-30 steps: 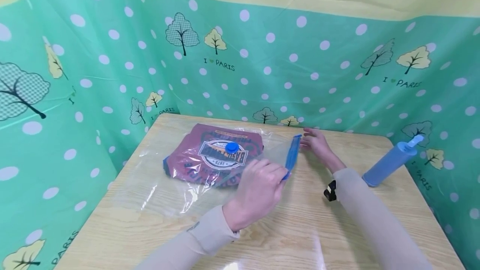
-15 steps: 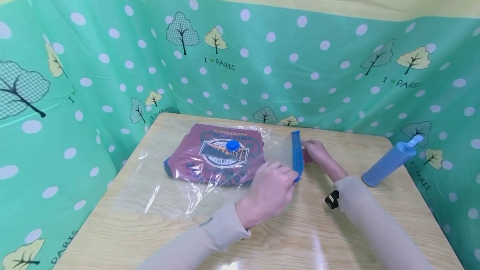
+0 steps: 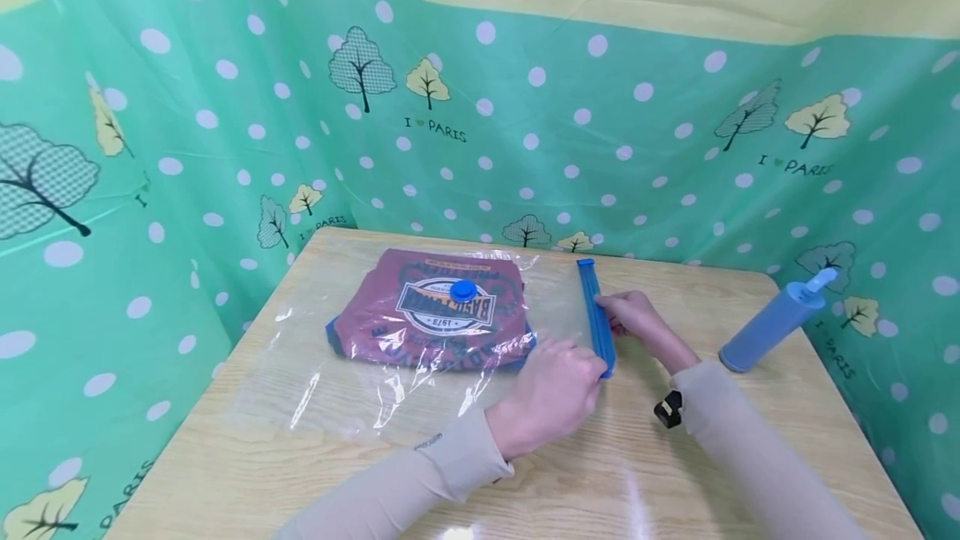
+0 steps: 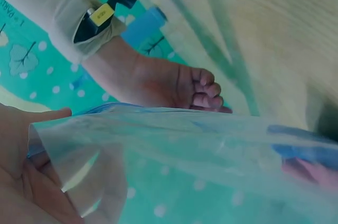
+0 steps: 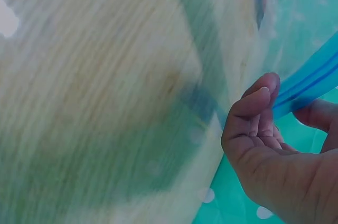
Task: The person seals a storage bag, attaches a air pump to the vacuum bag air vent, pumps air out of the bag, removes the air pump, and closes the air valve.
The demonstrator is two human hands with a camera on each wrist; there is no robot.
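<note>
A clear vacuum storage bag (image 3: 303, 394) lies on the table with a folded maroon printed garment (image 3: 382, 302) inside. Its round blue valve cap (image 3: 463, 290) shows above the garment's logo. Along the bag's right end runs a blue zip strip (image 3: 592, 298). My left hand (image 3: 551, 398) grips the near end of this strip, fingers curled. Farther up the strip, my right hand (image 3: 637, 319) pinches it between thumb and fingers; the right wrist view shows the blue strip (image 5: 311, 84) running to the thumb. Clear film (image 4: 90, 166) covers part of my left hand in the left wrist view.
A blue hand pump (image 3: 772, 327) stands tilted at the right side of the wooden table (image 3: 225, 473). Green patterned cloth (image 3: 525, 148) hangs behind the table and along both sides. A black wrist device (image 3: 669, 409) sits at my right cuff.
The zip strip has swung from slanted to lying nearly straight away from me. My left hand has moved right and nearer; my right hand has gone from loose fingers beside the strip to pinching it.
</note>
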